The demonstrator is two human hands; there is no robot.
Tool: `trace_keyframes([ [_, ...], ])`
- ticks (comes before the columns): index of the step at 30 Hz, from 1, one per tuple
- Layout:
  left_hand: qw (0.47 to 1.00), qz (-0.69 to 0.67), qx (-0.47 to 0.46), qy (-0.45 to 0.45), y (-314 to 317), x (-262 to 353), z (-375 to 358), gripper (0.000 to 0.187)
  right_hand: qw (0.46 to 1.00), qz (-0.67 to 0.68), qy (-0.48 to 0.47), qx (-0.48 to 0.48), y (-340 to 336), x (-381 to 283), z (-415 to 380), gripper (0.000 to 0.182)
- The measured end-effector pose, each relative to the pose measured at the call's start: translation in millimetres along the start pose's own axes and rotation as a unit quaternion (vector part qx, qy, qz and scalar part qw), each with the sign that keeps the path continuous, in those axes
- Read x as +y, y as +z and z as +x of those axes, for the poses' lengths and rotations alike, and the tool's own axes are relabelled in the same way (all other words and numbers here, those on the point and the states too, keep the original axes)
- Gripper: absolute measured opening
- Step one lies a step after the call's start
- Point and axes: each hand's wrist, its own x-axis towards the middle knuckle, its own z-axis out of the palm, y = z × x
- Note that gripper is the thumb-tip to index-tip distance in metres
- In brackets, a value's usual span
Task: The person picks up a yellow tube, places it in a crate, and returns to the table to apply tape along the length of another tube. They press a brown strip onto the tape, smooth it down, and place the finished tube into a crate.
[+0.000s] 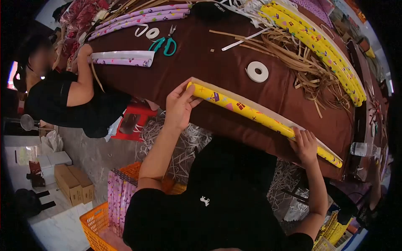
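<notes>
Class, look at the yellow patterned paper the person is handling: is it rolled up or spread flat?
Rolled up: the yellow paper forms a long tube on the brown table, left hand and right hand pressing its ends.

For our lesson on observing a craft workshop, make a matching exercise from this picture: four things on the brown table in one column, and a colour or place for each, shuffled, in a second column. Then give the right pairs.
Things
1. scissors
2. tape roll
3. paper roll under both hands
4. stack of rolls at the far left edge

Descriptions
A. yellow with small patterned shapes
B. white ring, lying alone mid-table
C. teal handles
D. pink-lilac

Pairs: 1-C, 2-B, 3-A, 4-D

The left hand and right hand press on the ends of the paper roll.
</notes>
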Motion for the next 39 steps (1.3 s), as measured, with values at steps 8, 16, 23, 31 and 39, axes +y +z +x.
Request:
trace_keyframes([
  [8, 0.983, 0.16, 0.052, 0.069, -3, -10, 8, 0.054, 1.0, 0.026, 0.004, 0.0, 9, 2, 3, 0.059],
  [16, 0.539, 0.662, -0.266, 0.448, 36, -26, -19, 0.056, 0.999, 0.025, -0.025, -0.025, 6, 8, 11, 0.051],
  [23, 0.505, 0.673, -0.324, 0.433, 46, -37, -1, 0.042, 0.999, 0.032, -0.02, 0.001, 8, 4, 9, 0.049],
  [31, 0.509, 0.656, -0.353, 0.431, 40, -44, 8, 0.041, 1.0, 0.018, 0.005, -0.011, 18, 8, 3, 0.05],
  [39, 0.502, 0.661, -0.358, 0.428, 39, -44, 9, 0.045, 0.999, 0.035, 0.004, 0.007, 2, 43, -39, 0.047],
])
